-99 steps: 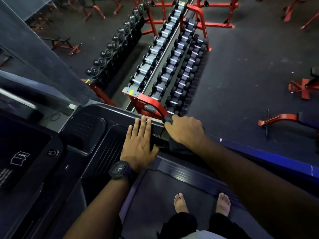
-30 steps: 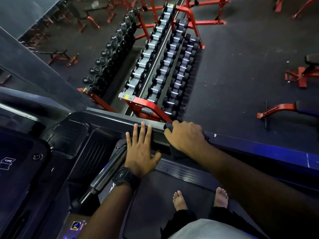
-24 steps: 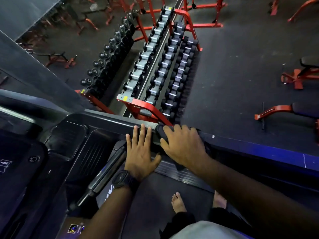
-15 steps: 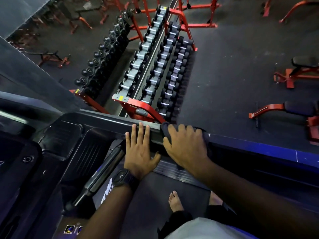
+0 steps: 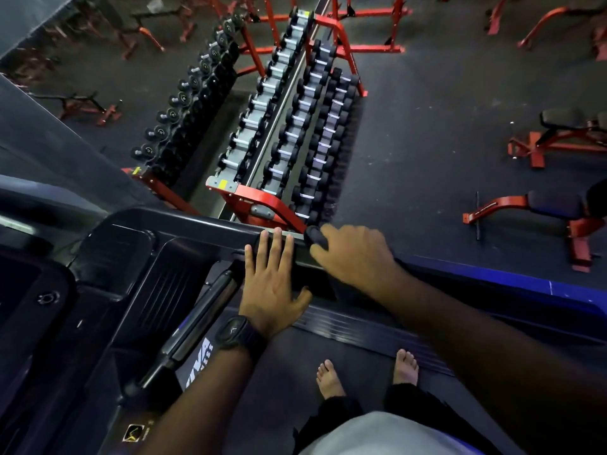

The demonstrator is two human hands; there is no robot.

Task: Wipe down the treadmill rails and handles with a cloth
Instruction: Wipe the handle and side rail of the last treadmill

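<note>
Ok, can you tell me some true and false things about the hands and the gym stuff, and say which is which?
1. The left hand lies flat, fingers straight, on the grey treadmill side rail. True.
2. The right hand holds a bright white towel. False: it grips a dark cloth on the rail.
3. The person wears shoes. False: bare feet stand on the dark treadmill belt.
4. A black wristwatch sits on the left wrist. True.
5. Black dumbbells fill the red metal rack beyond the rail. True.
</note>
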